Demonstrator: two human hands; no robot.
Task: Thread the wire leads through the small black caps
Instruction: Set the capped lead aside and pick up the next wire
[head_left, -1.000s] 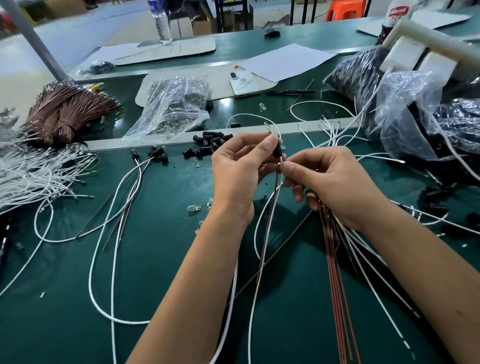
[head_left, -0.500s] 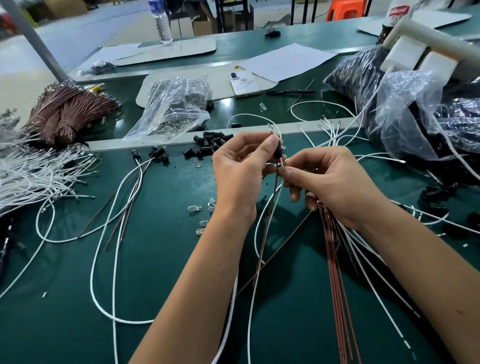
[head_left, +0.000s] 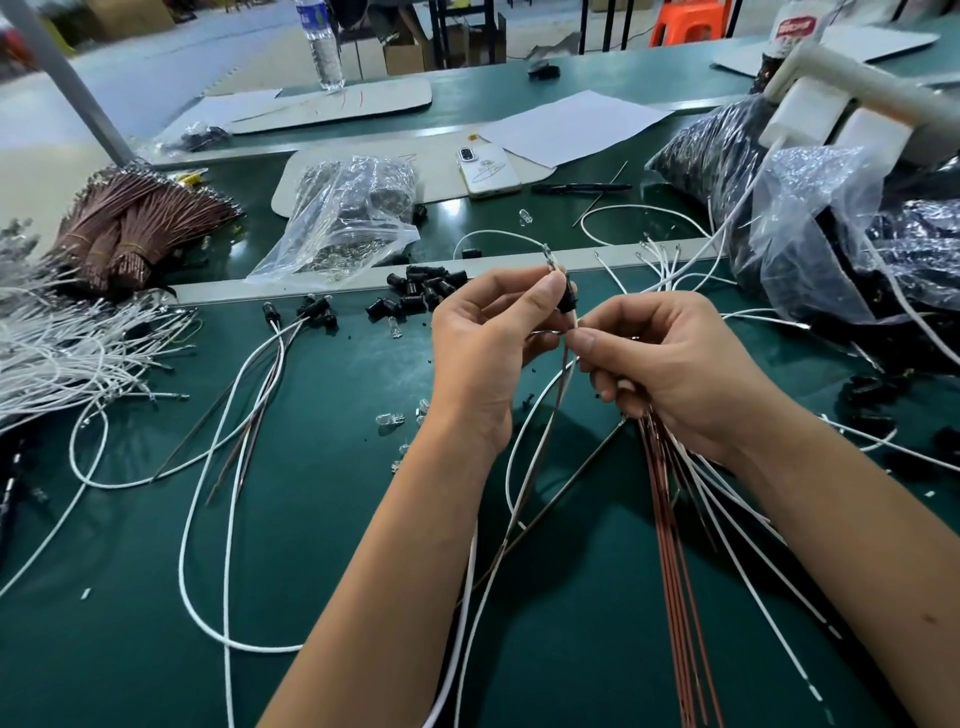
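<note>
Several capped assemblies (head_left: 311, 312) already lie left of centre on the green mat (head_left: 322, 519), so the batch is under way, though a heap of loose black caps (head_left: 423, 293) waits beyond them. At centre, the left hand (head_left: 483, 353) pinches one black cap (head_left: 567, 296) while the right hand (head_left: 675, 364) pinches its brown and white leads (head_left: 563, 364) just beneath it and clutches a spare wire bundle (head_left: 670, 499) (plenty left); seating depth is hidden.
</note>
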